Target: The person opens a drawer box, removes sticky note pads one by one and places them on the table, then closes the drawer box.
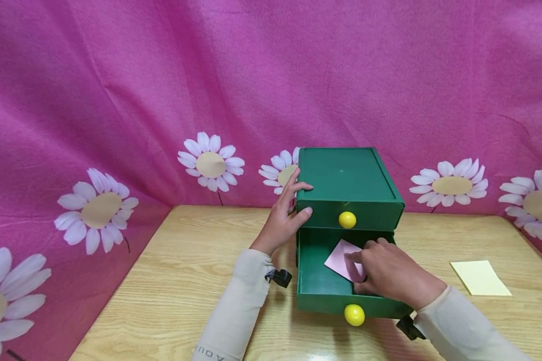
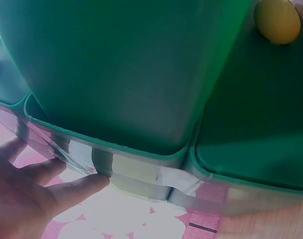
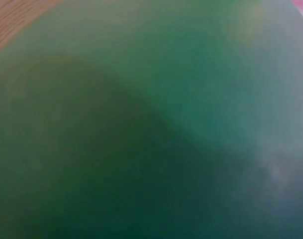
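Observation:
A green two-drawer box (image 1: pixel 343 173) stands on the table in the head view, its lower drawer (image 1: pixel 316 278) pulled out and its upper drawer shut. Inside the lower drawer lies a square pink sticky note pad (image 1: pixel 339 258). My right hand (image 1: pixel 388 271) reaches in over the drawer's right side, index finger and thumb curled at the pad's right part and pinching it. My left hand (image 1: pixel 283 218) rests against the box's upper left side, fingers extended and thumb at the front edge. In the left wrist view its fingers (image 2: pixel 81 191) lie along the green wall. Blurred green plastic (image 3: pixel 191 99) fills the right wrist view.
A pale yellow sticky note pad (image 1: pixel 481 278) lies on the wooden table (image 1: pixel 185 271) right of the box. Round yellow knobs (image 1: pixel 354 315) stick out from both drawer fronts. Behind the table hangs a pink cloth (image 1: pixel 253 75) with daisies.

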`<act>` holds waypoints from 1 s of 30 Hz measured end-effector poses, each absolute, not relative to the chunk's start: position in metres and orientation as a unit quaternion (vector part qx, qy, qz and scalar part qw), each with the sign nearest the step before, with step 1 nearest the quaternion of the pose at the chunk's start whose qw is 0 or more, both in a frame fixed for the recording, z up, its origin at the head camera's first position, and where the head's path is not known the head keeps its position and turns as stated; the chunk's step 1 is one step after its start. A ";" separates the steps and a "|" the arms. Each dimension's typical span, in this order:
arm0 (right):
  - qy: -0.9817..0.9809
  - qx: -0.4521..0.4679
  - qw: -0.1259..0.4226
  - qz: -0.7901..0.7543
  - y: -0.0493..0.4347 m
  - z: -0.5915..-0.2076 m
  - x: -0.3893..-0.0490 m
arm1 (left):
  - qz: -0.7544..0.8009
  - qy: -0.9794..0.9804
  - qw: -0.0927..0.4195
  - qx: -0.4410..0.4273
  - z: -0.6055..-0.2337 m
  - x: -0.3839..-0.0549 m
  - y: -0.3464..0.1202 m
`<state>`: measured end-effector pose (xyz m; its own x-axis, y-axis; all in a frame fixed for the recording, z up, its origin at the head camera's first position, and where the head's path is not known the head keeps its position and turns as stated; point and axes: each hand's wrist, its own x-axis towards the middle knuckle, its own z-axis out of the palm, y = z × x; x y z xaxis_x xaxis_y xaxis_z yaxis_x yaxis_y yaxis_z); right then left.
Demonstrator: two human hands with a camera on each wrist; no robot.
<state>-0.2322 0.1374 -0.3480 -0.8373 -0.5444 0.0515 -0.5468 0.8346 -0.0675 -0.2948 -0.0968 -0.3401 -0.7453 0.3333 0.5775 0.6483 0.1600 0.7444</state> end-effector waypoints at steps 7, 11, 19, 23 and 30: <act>-0.958 0.283 0.016 0.039 0.138 -0.348 -0.232 | -0.557 -0.749 0.143 -0.329 -0.340 -0.295 -0.097; -0.959 0.281 0.012 0.040 0.138 -0.348 -0.232 | -0.555 -0.751 0.143 -0.327 -0.345 -0.299 -0.097; -0.960 0.274 0.008 0.057 0.139 -0.347 -0.233 | -0.551 -0.754 0.150 -0.324 -0.368 -0.323 -0.097; -0.958 0.281 0.021 0.059 0.140 -0.347 -0.233 | -0.559 -0.748 0.143 -0.326 -0.356 -0.311 -0.097; -0.952 0.293 0.029 0.086 0.141 -0.348 -0.234 | -0.559 -0.750 0.138 -0.325 -0.341 -0.295 -0.097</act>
<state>-0.2340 0.1409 -0.3476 -0.8269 -0.5525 0.1052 -0.5624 0.8136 -0.1477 -0.2946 -0.0970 -0.3408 -0.7511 0.3328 0.5702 0.6415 0.1641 0.7494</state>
